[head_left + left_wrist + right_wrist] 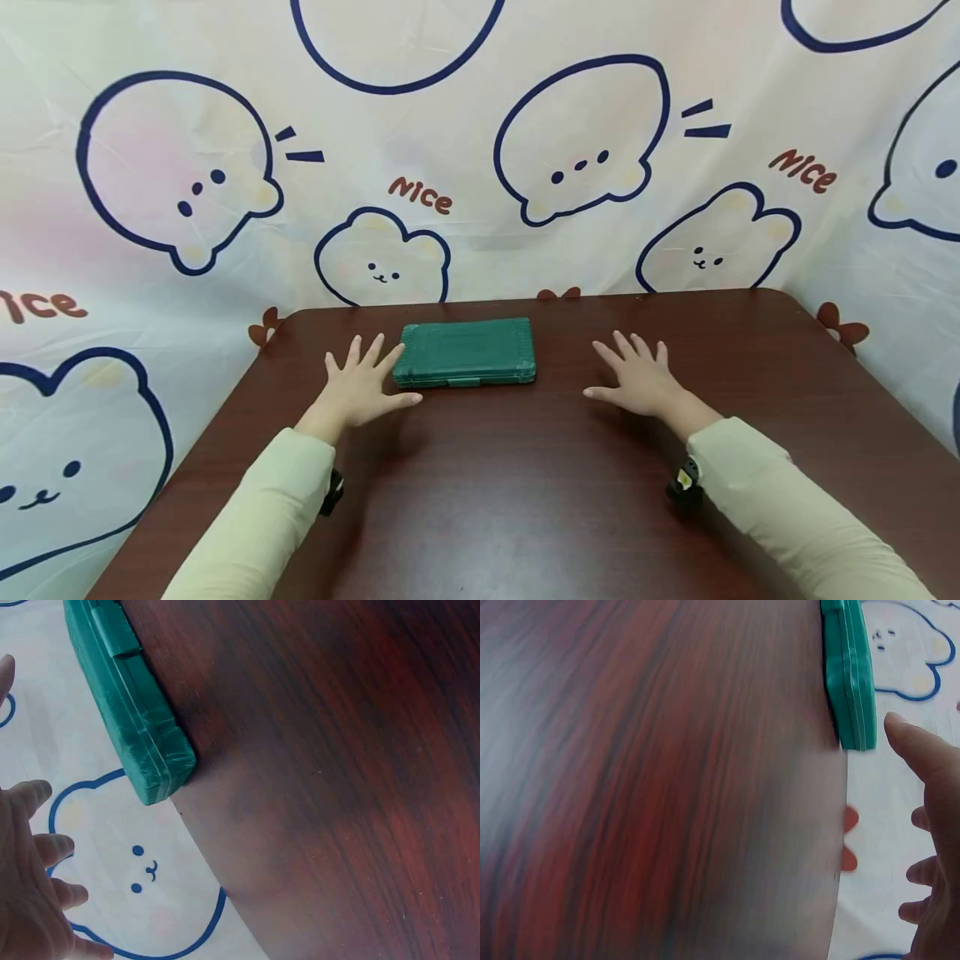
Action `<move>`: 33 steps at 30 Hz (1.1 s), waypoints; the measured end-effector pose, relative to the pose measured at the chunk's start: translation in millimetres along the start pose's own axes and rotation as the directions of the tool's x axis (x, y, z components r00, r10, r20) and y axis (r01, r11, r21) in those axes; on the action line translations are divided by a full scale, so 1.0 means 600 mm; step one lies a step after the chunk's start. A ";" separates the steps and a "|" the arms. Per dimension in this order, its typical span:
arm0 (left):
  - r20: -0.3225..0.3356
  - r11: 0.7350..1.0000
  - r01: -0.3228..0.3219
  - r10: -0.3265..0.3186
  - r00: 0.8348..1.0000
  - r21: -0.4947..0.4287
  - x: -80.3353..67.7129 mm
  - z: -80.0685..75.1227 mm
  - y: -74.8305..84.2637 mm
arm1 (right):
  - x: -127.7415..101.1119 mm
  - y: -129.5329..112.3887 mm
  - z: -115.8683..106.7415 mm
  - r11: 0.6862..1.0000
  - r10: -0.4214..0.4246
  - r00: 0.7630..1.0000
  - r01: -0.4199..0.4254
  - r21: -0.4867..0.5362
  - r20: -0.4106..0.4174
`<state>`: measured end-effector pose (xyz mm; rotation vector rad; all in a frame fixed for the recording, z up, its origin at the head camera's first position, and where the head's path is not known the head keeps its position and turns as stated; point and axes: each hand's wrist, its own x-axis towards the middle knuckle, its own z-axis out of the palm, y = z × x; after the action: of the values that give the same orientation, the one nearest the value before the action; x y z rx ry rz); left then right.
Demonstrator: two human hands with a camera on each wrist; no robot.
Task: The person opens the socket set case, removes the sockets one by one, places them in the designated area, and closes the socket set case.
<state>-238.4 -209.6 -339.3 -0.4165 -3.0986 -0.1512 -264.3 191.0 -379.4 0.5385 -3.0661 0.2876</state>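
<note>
Cream sleeves (pixel 258 517) fill the bottom of the head view, each wrist wearing a small dark camera, as a person spreads both hands flat over a dark red-brown wooden surface (pixel 525 500). Left hand (pixel 363 386) lies palm down with its fingers (pixel 372 350) fanned wide and straight, holding nothing, its forefinger reaching just beside the near left corner of a green plastic case (pixel 467 352); whether they touch cannot be told. Right hand (pixel 637 379) is likewise splayed wide and empty, well apart from the case on its other side.

Closed and lying flat, the case sits toward the far edge of the surface, its long axis running left to right across the person's view and its small latch tab facing the person. Behind the surface hangs a pale backdrop cloth (pixel 480 167) printed with blue-outlined bears and the red word "Nice".

From the left wrist view, the ribbed side wall, seam and latch of the case (pixel 131 720) show close up, detail that the head view loses. On the right wrist view, only a thin end of the case (pixel 849 675) appears beyond a blurred surface, with a raised thumb (pixel 919 750) nearby.
</note>
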 end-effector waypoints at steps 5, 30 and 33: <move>0.010 1.000 0.000 0.000 1.000 -0.014 0.011 0.004 -0.004 | 0.023 -0.030 0.016 0.999 -0.051 0.999 0.051 0.012 -0.006; 0.129 0.993 0.046 -0.032 0.991 -0.105 0.074 0.046 -0.006 | 0.097 -0.119 0.051 0.986 -0.150 0.986 0.145 0.081 0.068; 0.151 0.989 0.055 -0.033 0.988 -0.140 0.080 0.047 -0.005 | 0.103 -0.120 0.056 0.986 -0.155 0.985 0.150 0.079 0.074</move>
<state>-285.7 -197.3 -366.5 -0.3787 -3.2565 -0.3626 -297.5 97.5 -397.0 0.8028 -3.0771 0.3840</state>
